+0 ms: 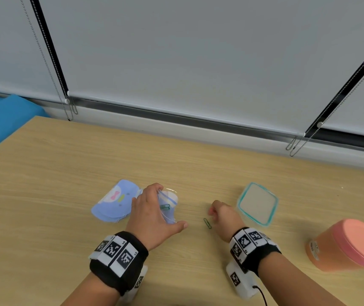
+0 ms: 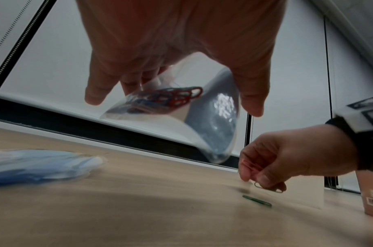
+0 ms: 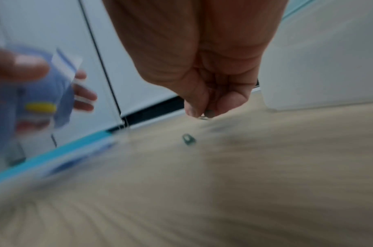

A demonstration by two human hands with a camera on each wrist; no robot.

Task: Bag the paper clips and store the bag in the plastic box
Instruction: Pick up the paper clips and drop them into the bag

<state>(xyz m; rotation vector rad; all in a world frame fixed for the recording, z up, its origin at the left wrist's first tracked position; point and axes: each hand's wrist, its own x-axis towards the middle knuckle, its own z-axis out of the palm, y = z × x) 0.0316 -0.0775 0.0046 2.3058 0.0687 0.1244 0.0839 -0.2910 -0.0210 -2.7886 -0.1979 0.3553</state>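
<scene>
Our left hand (image 1: 152,208) pinches the limp, slippery clear plastic zip bag (image 2: 213,120) by its mouth, while our right hand (image 1: 223,214) pinches a light, stiff silver wire paper clip (image 2: 267,188) at one end

The worktop (image 1: 66,184) is matt, wood-grained. The bag (image 2: 213,117) is clear, glossy plastic film. The box (image 1: 272,212) is translucent plastic. The tub (image 1: 331,252) looks smooth.

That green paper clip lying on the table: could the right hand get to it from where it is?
Probably yes. The green paper clip lies bare on the table right beside the right hand, nothing between, though its fingers already pinch another clip.
</scene>
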